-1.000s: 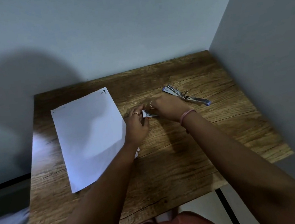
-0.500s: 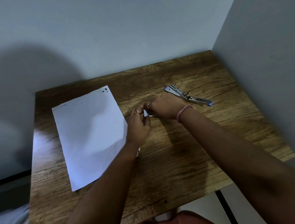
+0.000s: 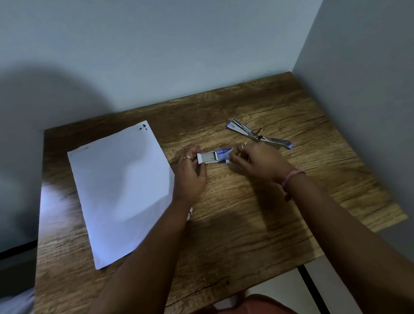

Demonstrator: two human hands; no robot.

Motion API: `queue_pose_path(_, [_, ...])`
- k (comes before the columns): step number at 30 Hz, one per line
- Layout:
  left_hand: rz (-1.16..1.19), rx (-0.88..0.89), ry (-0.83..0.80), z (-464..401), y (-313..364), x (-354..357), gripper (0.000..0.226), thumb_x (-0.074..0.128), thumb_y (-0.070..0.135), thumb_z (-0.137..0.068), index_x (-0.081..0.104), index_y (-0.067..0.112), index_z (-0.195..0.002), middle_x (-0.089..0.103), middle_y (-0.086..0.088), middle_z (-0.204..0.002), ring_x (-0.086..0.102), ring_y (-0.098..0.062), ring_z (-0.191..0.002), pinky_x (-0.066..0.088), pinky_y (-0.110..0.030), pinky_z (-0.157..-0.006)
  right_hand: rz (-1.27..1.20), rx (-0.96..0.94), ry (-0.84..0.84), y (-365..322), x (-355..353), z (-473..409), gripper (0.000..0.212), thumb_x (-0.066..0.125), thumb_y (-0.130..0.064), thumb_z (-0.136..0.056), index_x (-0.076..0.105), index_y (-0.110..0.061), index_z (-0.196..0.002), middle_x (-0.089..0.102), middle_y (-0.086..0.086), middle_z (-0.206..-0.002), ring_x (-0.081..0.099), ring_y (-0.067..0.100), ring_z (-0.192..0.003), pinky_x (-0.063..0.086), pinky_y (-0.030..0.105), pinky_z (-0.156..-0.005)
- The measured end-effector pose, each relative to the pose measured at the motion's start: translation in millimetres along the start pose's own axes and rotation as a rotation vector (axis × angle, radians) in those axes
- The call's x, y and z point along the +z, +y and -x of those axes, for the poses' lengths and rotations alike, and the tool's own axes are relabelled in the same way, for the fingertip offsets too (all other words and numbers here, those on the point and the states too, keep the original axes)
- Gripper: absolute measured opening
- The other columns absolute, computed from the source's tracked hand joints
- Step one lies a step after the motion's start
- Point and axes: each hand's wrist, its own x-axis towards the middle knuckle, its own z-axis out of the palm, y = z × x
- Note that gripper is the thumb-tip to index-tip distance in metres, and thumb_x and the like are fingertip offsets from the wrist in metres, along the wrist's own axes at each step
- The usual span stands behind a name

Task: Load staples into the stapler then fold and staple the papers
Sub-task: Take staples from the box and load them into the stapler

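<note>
A small staple box [image 3: 213,156] is slid open between my hands: its white inner tray sticks out to the left, its blue sleeve to the right. My left hand [image 3: 190,174] pinches the tray end. My right hand [image 3: 258,162] grips the sleeve end. A metal stapler [image 3: 258,135] lies swung open flat on the table, just behind my right hand. A white sheet of paper [image 3: 124,190] lies flat to the left, with dark marks at its far right corner.
The wooden table [image 3: 236,231] sits in a corner, with a wall behind and a wall along its right side. A small white scrap [image 3: 190,213] peeks out under my left forearm. The front edge is near my lap.
My hands have moved apart and the staple box has slid open, its white tray now showing. The stapler and paper have not moved.
</note>
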Motion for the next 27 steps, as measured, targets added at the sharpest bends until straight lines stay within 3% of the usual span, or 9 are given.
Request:
queue_pose_path(5, [-0.004, 0.013, 0.001, -1, -2, 0, 0.052, 0.054, -0.003, -0.09, 0.042, 0.008, -0.14, 0.051, -0.009, -0.14, 0.049, -0.017, -0.127, 0.039, -0.02, -0.102, 0.056, -0.078, -0.07, 6, 19, 25, 0.023, 0.05, -0.035, -0.095, 0.065, -0.024, -0.108, 0.069, 0.001, -0.102, 0.062, 0.02, -0.089, 0.038, 0.026, -0.065])
queue_pose_path(9, [-0.014, 0.009, 0.012, -2, -3, 1, 0.052, 0.056, -0.002, -0.09, 0.043, 0.008, -0.139, 0.051, -0.008, -0.139, 0.051, -0.017, -0.125, 0.038, -0.014, -0.097, -0.042, 0.03, 0.073, 19, 11, 30, 0.024, 0.054, -0.031, -0.095, 0.068, -0.011, -0.094, 0.065, 0.002, -0.078, 0.062, 0.023, -0.074, 0.04, 0.027, -0.056])
queue_pose_path(11, [-0.011, 0.01, 0.014, -3, -3, 1, 0.052, 0.056, -0.002, -0.09, 0.044, 0.008, -0.139, 0.051, -0.008, -0.139, 0.051, -0.018, -0.125, 0.038, -0.013, -0.096, -0.085, 0.101, 0.091, 29, 3, 30, 0.023, 0.054, -0.025, -0.095, 0.068, -0.009, -0.102, 0.068, 0.007, -0.091, 0.062, 0.021, -0.083, 0.048, 0.031, -0.07])
queue_pose_path(14, [-0.024, 0.02, 0.015, -1, -3, 2, 0.051, 0.056, -0.003, -0.089, 0.044, 0.007, -0.138, 0.051, -0.009, -0.139, 0.051, -0.019, -0.125, 0.038, -0.012, -0.095, -0.179, 0.068, -0.017, 38, -8, 31, 0.03, 0.059, -0.015, -0.091, 0.063, -0.015, -0.121, 0.065, 0.004, -0.117, 0.059, 0.011, -0.097, 0.044, 0.023, -0.082])
queue_pose_path(22, [-0.039, 0.025, 0.022, 0, 0, 1, 0.051, 0.056, -0.003, -0.089, 0.045, 0.008, -0.138, 0.049, -0.012, -0.14, 0.052, -0.02, -0.124, 0.042, -0.023, -0.1, -0.008, -0.036, -0.08, 39, -6, 21, 0.027, 0.063, -0.019, -0.089, 0.067, -0.018, -0.116, 0.062, 0.001, -0.126, 0.055, 0.016, -0.116, 0.041, 0.025, -0.094])
queue_pose_path(27, [-0.038, 0.031, 0.03, 0, 0, 1, 0.05, 0.057, -0.003, -0.089, 0.046, 0.008, -0.137, 0.049, -0.012, -0.139, 0.053, -0.02, -0.124, 0.043, -0.024, -0.1, 0.028, -0.002, -0.101, 30, -1, 10, 0.016, 0.058, -0.027, -0.092, 0.062, -0.016, -0.103, 0.063, 0.003, -0.106, 0.058, 0.019, -0.099, 0.036, 0.024, -0.076])
